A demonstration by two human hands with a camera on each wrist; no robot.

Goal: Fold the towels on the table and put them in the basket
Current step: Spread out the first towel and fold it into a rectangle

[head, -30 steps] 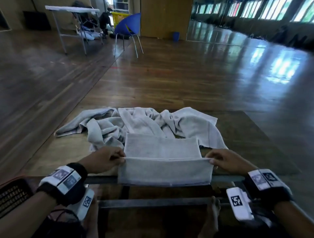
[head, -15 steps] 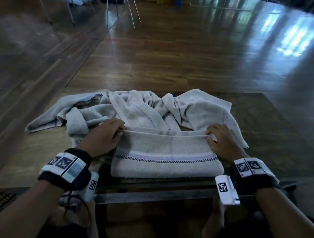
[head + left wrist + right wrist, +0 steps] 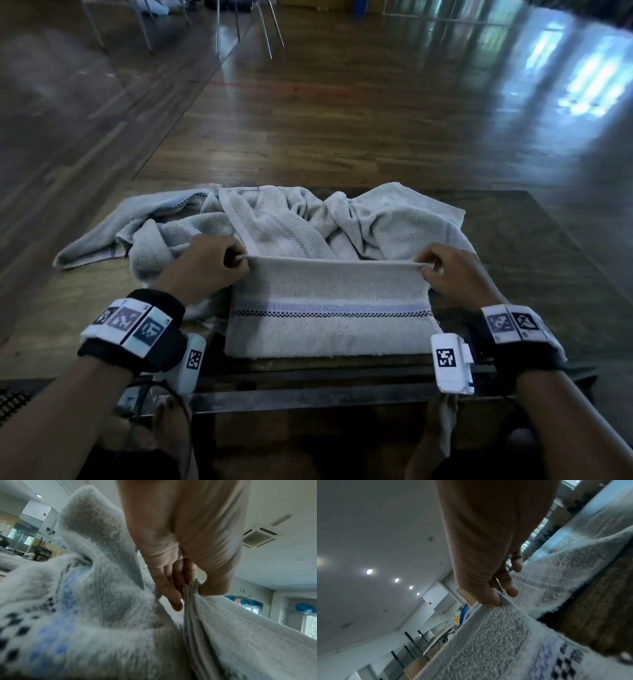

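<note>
Head view: both hands hold up the far edge of a half-folded towel

Head view shows a pale grey terry towel with a lilac band and a black checked stripe lying near the front edge of the dark brown worktop. Its far edge is raised and pulled straight between the two hands. The left hand pinches the left corner of that edge, with the knuckles curled over it. The right hand pinches the right corner in the same way. The near part of the towel lies flat on the worktop, with the striped band running from side to side across it.

From the left wrist camera, the thumb and fingers grip several stacked layers of the towel's hem, so the cloth is already doubled there. From the right wrist camera, the thumb presses on the hem while the fingertips curl behind it.

Just behind the held towel lies a heap of crumpled pale grey towels, spread across the middle of the worktop. One loose end trails away to the left, and it carries the same checked stripe. The left hand rests against the front of this heap.

Each wrist bears a black strap with white marker tiles. A glossy wooden plank floor stretches out beyond the worktop, and metal chair legs stand at the far end of it. A bit of black mesh shows low at the left edge, though I cannot tell what it belongs to.
</note>
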